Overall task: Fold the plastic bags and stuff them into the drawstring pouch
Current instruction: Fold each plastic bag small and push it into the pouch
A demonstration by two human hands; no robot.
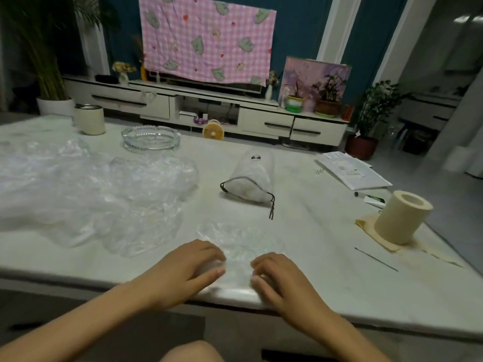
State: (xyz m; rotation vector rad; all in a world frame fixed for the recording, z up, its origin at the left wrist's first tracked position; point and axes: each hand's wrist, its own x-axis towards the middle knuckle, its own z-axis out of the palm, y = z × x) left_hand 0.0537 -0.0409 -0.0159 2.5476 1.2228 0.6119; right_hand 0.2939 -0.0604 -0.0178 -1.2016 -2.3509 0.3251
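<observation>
hidden/unclear: fingertips of both hands motion-blurred; flat bag (pixel 236 240) is see-through, so its edges are hard to trace against the counter (pixel 316 231); forearms cut off by the lower frame edge
left hand (pixel 189 267): fingers curled narrow, thumb close under them, pinching the flat bag's near-left edge
right hand (pixel 278 278): same pose, fingers curled narrow on the near-right edge, at the counter's front lip
flat bag: lies on the counter between and beyond the two hands, crinkled clear film
bag pile (pixel 88 192): loose heap of clear plastic to the left, apart from the flat bag, puffy and wrinkled
drawstring pouch (pixel 252 180): beyond the hands at mid-counter, lying on its side, mouth facing the camera, pale mesh-like fabric, dark cord trailing off one corner; white filling shows in the mouth
around: glass ashtray (pixel 151 138) and cream cup (pixel 89 119) at far left; paper roll (pixel 402 216) upright on beige tissue at right; papers (pixel 352 171) at far right; thin dark rod (pixel 376 258) near the roll
counter: pale marble-look slab, glossy rounded front edge
</observation>
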